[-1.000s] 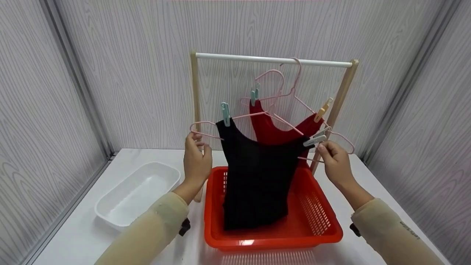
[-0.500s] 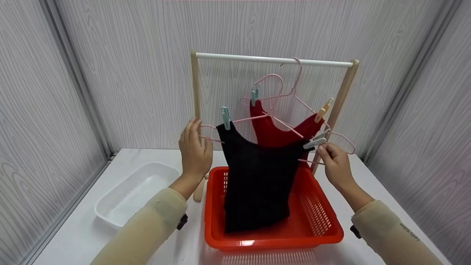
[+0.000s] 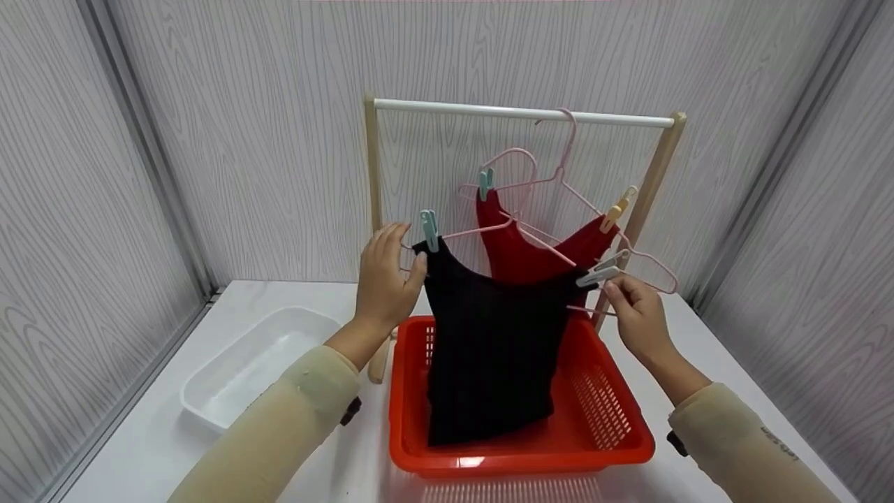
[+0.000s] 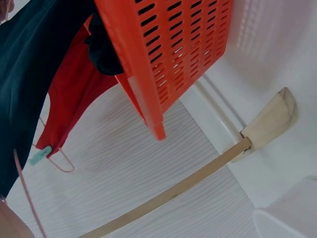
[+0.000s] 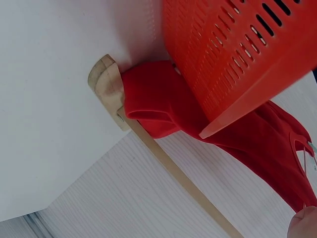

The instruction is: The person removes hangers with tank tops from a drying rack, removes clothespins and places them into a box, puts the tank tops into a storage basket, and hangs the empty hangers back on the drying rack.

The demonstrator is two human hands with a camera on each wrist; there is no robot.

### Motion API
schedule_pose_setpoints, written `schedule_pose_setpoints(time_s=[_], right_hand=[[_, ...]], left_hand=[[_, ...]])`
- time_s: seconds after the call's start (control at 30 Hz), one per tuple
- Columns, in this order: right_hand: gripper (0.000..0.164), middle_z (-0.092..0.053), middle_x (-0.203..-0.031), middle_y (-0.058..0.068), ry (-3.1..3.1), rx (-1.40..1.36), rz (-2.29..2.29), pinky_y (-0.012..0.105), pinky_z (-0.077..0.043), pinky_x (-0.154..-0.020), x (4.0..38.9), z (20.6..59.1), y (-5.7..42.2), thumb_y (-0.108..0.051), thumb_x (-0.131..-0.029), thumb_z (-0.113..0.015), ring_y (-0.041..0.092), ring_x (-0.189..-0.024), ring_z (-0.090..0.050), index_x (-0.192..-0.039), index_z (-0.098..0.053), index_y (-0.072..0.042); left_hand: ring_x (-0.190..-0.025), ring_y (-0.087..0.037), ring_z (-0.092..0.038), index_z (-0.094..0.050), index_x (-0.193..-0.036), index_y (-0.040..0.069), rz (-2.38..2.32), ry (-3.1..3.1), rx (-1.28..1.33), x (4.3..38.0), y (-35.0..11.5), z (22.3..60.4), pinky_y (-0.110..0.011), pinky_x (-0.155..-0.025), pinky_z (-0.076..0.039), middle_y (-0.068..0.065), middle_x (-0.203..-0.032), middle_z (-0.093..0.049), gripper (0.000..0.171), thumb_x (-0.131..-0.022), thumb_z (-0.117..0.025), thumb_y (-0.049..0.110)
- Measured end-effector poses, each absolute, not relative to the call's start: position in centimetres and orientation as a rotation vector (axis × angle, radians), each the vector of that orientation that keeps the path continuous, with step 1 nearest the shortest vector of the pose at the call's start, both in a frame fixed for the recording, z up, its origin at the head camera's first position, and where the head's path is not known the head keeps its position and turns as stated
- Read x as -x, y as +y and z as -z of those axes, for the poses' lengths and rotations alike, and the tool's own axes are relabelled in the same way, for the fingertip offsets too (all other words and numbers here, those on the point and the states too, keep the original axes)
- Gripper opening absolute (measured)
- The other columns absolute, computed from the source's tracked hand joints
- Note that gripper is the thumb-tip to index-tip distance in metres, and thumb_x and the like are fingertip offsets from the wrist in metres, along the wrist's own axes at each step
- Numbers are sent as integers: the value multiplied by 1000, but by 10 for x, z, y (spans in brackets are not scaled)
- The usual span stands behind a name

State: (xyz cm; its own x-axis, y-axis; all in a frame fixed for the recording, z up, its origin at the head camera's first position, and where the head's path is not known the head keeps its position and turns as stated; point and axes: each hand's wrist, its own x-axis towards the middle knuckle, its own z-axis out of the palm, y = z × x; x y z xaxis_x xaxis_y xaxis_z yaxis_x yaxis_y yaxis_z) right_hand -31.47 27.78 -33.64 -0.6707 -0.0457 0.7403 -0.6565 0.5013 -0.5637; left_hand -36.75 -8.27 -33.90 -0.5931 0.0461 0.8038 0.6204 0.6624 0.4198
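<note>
A black sleeveless top [image 3: 492,349] on a pink clothes hanger [image 3: 478,230] is held up over the red basket [image 3: 520,462]. A mint clothespin [image 3: 429,230] clips its left strap and a pale grey clothespin [image 3: 598,275] its right one. My right hand [image 3: 639,314] pinches the hanger's right end, just beside the grey clothespin. My left hand [image 3: 386,283] is at the hanger's left end, fingers fairly straight behind it and thumb apart, near the strap. Behind, a red sleeveless top [image 3: 513,255] hangs by another pink hanger [image 3: 569,143] from the rack's white rail [image 3: 461,108].
The rack's wooden posts [image 3: 374,164] stand behind the basket, one foot [image 4: 270,121] showing in the left wrist view. A white tray [image 3: 202,374] lies left on the white table [image 3: 140,447]. Wood-grain panels [image 3: 265,140] enclose the back and sides.
The black top and its hanger have lowered slightly. My left hand let the hanger's tip go from its fingertips and moved right, closer to the left strap. The right hand keeps its hold.
</note>
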Motion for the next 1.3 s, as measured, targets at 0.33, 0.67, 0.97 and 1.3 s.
schedule_pose_setpoints(time_s=[0.33,0.67,0.97,1.3], right_hand=[[20,-54,-74,-2,-2065,-597,-1178,23,-37,-62,314,336,275,8,-98,-52,5,-67,-44,-80,-59,8],[17,-52,-72,-2,-2082,-591,-1170,21,-36,-60,315,338,277,8,-98,-53,4,-65,-44,-83,-61,12],[17,-53,-70,12,-2137,-561,-1175,20,-36,-61,314,341,279,6,-99,-52,4,-64,-42,-85,-61,12],[20,-57,-72,11,-2120,-586,-1142,20,-38,-60,339,363,297,2,-100,-55,6,-64,-46,-83,-64,5]], left_hand=[[-126,-28,-54,-48,-143,-1,1015,-2107,623,366,-79,327,-52,-101,-37,-11,-131,-64,55,-102,-47,36],[-121,-24,-56,-45,-147,-1,1210,-2114,698,366,-82,322,-44,-100,-46,-14,-129,-60,52,-104,-54,27],[-108,-23,-59,-51,-136,-2,1284,-2072,760,366,-84,325,-40,-92,-50,-13,-120,-59,54,-102,-51,40],[-100,-21,-62,-50,-128,-1,1401,-2088,763,363,-82,324,-37,-91,-51,-11,-108,-60,42,-100,-54,30]])
